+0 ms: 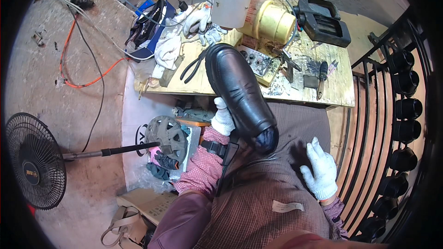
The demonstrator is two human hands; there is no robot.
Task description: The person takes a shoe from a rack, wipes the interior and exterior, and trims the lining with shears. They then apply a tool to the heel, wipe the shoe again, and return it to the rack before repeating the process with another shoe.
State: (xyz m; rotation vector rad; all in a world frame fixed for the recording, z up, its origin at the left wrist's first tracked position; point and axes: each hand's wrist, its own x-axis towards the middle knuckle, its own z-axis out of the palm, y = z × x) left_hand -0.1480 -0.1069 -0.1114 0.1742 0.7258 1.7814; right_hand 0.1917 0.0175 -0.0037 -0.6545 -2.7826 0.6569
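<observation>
A glossy black leather shoe [241,93] is held up in front of the workbench, its toe pointing away from me and its opening nearest my lap. My left hand [223,118], in a white knitted glove, grips the shoe from its left side; the thumb shows and the other fingers are hidden behind it. My right hand [320,171], gloved the same way, hovers over the right side of my checked apron [263,189]. Its fingers are extended, and nothing is in them.
On the yellowish workbench [184,83] are white gloves [169,51], a yellow cylindrical machine part [279,22], a black-handled tool [322,76] and a black pedal unit [325,20]. A rack [357,152] with several black shoes [408,109] stands right. A fan [34,161] stands left.
</observation>
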